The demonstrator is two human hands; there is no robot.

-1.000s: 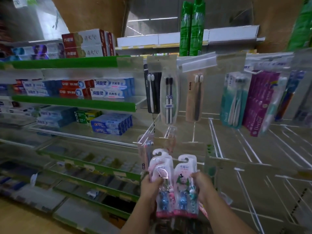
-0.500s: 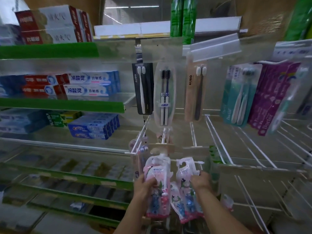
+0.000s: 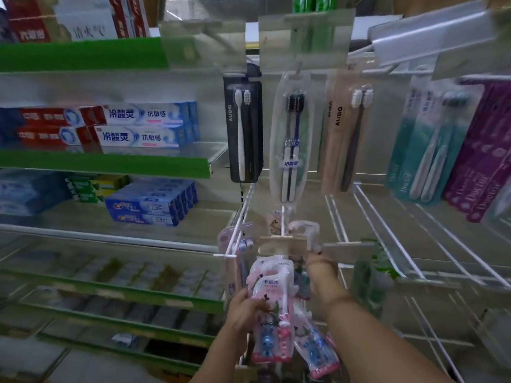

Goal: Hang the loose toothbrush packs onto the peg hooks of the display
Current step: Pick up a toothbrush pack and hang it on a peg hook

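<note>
One head-worn camera, wide-angled, standing close in.

It looks forward and a little down, facing the white wire peg hooks (image 3: 240, 217) almost square and very near; green-edged metal shelves (image 3: 105, 164) curve off to the left, hanging carded toothbrushes (image 3: 423, 150) fill the upper right, and the left hand (image 3: 246, 308) and right hand (image 3: 322, 268), with their pink blister toothbrush packs (image 3: 272, 288), sit nearest, low at centre.

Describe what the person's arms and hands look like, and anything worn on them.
The left forearm and right forearm are bare, no sleeves in view. The left hand and right hand wear no gloves; no watch, bracelet or ring is visible.
</note>
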